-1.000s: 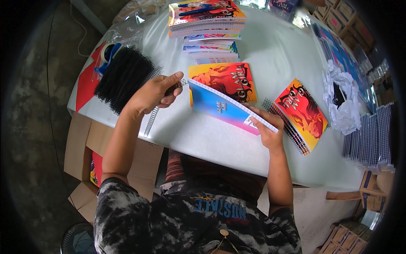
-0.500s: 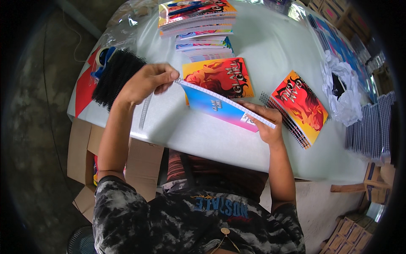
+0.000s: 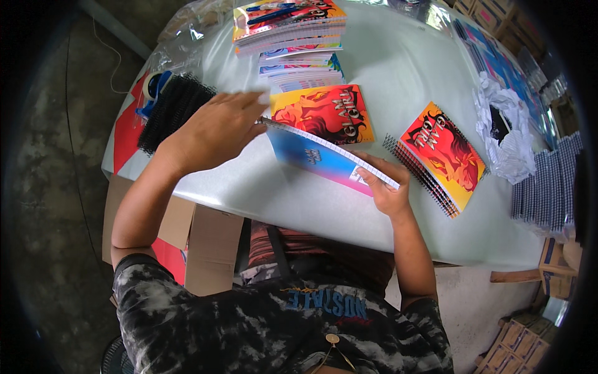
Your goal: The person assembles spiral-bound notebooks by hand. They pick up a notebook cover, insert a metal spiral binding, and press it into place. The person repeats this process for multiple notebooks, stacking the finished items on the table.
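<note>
Right hand [image 3: 391, 190] grips blue-pink paper notebook [image 3: 311, 154], seemingly part-bound; left hand [image 3: 212, 134] loose-fingered at its left end; red-yellow coil-bound notebooks [image 3: 443, 159] done at right, apparently unbound red-yellow paper stack [image 3: 289, 40] far.

On my table [image 3: 392, 68], wire coils [image 3: 171, 115] lie left beside a tape roll [image 3: 150, 87]. My right grip [image 3: 393, 194] holds a notebook [image 3: 330, 165] before a second one; behind rise stacks [image 3: 289, 38], pens [image 3: 274, 14] on top. Another pile [image 3: 445, 159] lies right; a box [image 3: 215, 243] sits lower left.
</note>
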Tool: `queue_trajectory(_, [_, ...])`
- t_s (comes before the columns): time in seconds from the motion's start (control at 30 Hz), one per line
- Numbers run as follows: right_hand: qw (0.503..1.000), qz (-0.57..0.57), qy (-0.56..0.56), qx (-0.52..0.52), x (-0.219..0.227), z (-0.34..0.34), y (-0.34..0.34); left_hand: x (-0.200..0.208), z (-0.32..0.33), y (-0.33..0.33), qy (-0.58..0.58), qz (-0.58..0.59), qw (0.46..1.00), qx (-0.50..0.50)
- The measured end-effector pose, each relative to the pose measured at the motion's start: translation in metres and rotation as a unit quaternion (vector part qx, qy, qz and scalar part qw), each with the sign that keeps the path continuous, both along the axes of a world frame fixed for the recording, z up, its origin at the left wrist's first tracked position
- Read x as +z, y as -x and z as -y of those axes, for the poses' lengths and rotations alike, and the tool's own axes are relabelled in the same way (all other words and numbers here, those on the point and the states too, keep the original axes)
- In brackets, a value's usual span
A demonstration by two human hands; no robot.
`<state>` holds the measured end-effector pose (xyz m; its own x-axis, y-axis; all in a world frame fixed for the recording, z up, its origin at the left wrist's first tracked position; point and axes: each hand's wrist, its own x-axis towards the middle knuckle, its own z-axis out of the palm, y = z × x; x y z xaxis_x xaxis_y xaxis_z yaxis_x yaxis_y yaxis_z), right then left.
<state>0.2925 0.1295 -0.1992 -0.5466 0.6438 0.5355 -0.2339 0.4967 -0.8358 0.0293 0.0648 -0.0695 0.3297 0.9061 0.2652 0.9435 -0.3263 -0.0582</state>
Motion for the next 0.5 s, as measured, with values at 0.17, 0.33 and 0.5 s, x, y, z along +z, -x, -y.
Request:
queue_trajectory(0.17, [0.998,-0.039,0.044,-0.020,0.004,0.007,0.006,0.015,0.004,-0.004,0.088,-0.008,0.996,0.012])
queue_trajectory(0.33, [0.998,-0.006,-0.062,-0.032,-0.001,0.002,0.005,0.020,0.005,0.000,0.144,-0.078,0.986,0.012])
queue_trajectory(0.5, [0.990,0.012,-0.131,-0.059,-0.008,0.004,0.007,0.005,0.008,0.000,0.007,-0.071,0.997,-0.033])
